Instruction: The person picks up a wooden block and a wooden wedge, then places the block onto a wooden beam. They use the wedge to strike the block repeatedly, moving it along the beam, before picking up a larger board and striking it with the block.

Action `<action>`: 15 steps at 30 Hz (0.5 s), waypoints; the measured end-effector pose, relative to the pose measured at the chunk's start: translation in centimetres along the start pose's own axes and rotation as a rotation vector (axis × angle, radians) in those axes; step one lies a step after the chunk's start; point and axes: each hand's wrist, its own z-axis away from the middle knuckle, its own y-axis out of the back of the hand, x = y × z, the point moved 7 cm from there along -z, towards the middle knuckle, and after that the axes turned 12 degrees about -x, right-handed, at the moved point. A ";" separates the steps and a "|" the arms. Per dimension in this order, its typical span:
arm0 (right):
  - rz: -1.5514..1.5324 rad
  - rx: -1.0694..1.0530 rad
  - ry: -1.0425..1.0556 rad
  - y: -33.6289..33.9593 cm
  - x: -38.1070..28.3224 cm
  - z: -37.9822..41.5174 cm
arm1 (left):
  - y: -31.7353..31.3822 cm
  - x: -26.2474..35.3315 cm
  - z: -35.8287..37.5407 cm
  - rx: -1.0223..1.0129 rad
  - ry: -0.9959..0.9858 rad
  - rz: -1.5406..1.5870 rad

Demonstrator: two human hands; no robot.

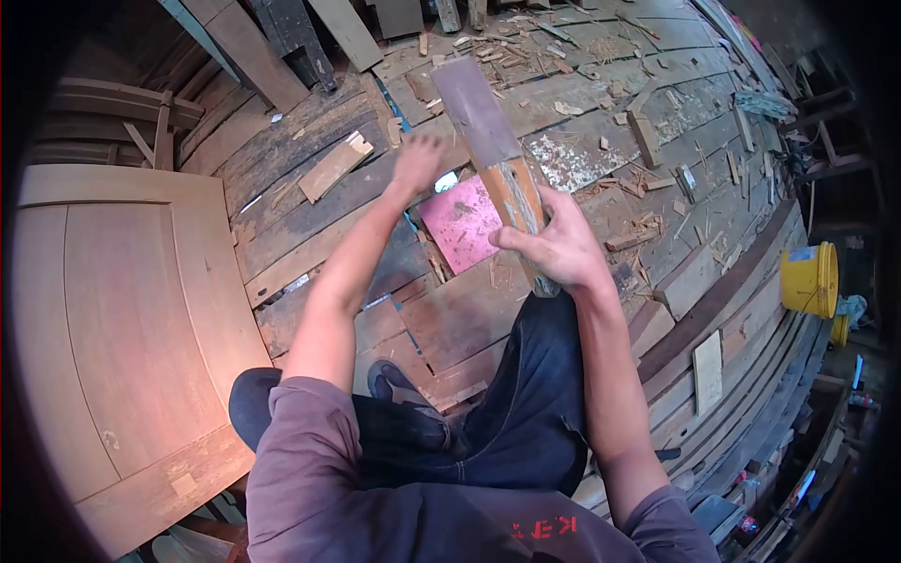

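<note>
One plank, two hands

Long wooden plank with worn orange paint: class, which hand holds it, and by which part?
The right hand grips the long wooden plank near its lower, orange-painted end. The left hand reaches beside it; contact cannot be told.

Single head cam, fisheye, looks steeply down, close on arms, plank floor

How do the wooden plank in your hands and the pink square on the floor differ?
The plank is long, narrow and grey-brown with orange patches; the pink square is short and flat-coloured. The plank is tilted up, gripped by the right hand near the left hand; the square lies untouched on the floorboards.
</note>
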 end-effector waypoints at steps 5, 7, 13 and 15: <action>0.010 -0.011 -0.038 0.2 0.6 -0.5 | -5.2 -12.4 -1.9 -0.003 0.590 0.353; -0.076 -0.013 -0.089 0.0 0.2 -0.2 | -7.1 -13.7 -2.3 -0.057 0.551 0.258; -0.124 0.020 -0.083 1.0 1.0 0.0 | -7.7 -13.7 -3.7 0.011 0.602 0.326; -0.127 0.007 -0.138 1.3 1.8 0.3 | -7.3 -13.5 -4.3 0.062 0.595 0.310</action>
